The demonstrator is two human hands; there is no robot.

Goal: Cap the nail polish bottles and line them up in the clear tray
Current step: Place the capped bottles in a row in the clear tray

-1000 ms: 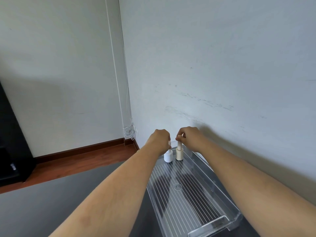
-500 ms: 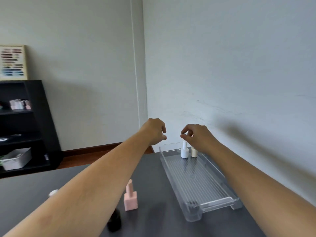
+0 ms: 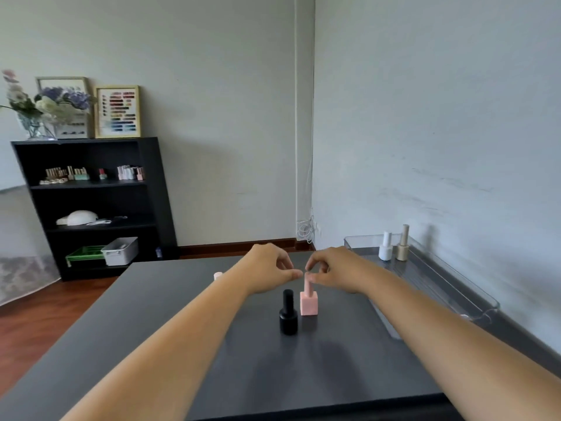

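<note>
Single head view, facing forward-down across table, close.

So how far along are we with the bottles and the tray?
Done: a white bottle and a beige bottle stand capped, side by side, at the far end of the clear tray. In hand: the right hand pinches the cap of the pink bottle; the left hand is right by it. To do: that one and the black bottle beside it go into the tray.

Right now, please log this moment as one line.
right hand: pinches pink bottle cap | left hand: beside cap, grip unclear | black bottle: on table | white bottle, beige bottle: upright in clear tray
</note>
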